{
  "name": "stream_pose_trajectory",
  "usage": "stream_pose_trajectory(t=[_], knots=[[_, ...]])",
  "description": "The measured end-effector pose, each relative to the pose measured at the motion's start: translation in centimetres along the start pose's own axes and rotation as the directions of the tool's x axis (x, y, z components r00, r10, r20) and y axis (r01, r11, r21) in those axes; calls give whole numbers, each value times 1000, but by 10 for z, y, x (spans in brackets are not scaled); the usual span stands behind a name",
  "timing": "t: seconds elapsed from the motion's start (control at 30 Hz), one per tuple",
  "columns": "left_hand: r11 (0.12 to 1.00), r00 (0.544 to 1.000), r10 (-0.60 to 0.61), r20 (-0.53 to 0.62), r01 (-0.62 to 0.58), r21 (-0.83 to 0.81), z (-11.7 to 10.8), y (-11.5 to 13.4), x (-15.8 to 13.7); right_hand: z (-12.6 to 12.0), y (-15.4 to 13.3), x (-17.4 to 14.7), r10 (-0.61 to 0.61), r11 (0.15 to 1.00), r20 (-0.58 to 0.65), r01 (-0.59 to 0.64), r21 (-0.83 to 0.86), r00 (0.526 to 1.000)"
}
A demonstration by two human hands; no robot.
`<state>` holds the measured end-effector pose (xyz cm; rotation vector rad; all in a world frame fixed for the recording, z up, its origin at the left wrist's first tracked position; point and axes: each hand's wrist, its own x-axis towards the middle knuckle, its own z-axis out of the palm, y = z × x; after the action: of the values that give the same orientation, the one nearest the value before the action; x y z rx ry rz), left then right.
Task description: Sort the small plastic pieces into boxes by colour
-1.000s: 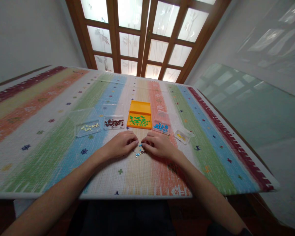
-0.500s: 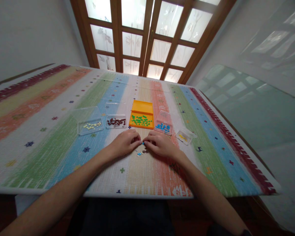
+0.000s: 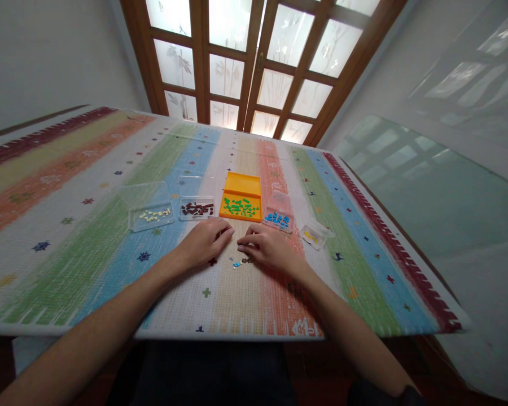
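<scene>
My left hand (image 3: 207, 239) rests on the cloth with its fingers bent and pressed together. Anything between thumb and fingers is hidden. Across a small gap, my right hand (image 3: 266, 247) has thumb and forefinger pinched at a small dark spot, too small to name. Just below the fingertips lies a small group of loose pieces: light blue bits (image 3: 237, 264) and dark brown bits (image 3: 246, 260). Beyond the hands stands an open orange case (image 3: 242, 182) with many green pieces (image 3: 240, 207) in its near half.
Clear boxes with raised lids flank the case: one with cream pieces (image 3: 154, 215), one with brown pieces (image 3: 197, 208), one with blue pieces (image 3: 277, 219), and a small one with yellow pieces (image 3: 309, 235). A striped tablecloth (image 3: 186, 313) covers the table.
The hands have drawn apart; my left hand has moved left, away from my right fingertips. The small blue piece between them no longer shows. The view has shifted slightly.
</scene>
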<state>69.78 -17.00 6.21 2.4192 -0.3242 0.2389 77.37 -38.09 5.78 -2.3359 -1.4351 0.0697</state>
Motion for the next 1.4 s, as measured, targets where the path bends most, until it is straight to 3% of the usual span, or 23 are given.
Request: stream_pose_trajectory(t=[0.37,0.57,0.93,1.17,1.4], knots=[[999,999,28,47,-30,43,-1,-1,-1,-3,5,-1,-8,999,-13,7,-51,1000],[998,1000,17,15,-17,66,-1,-5,-4,2,9,-2,-9,999,-51,6,-50,999],[983,980,184,81,-185,11,8,-5,-7,6,9,0,-68,997,-77,71,29,995],[978,976,200,-81,-194,78,0,-14,-7,6,8,1,-51,998,-46,52,27,998],[968,964,218,-151,-193,160,3,-17,-9,2,5,-1,87,994,-3,-87,-70,996]])
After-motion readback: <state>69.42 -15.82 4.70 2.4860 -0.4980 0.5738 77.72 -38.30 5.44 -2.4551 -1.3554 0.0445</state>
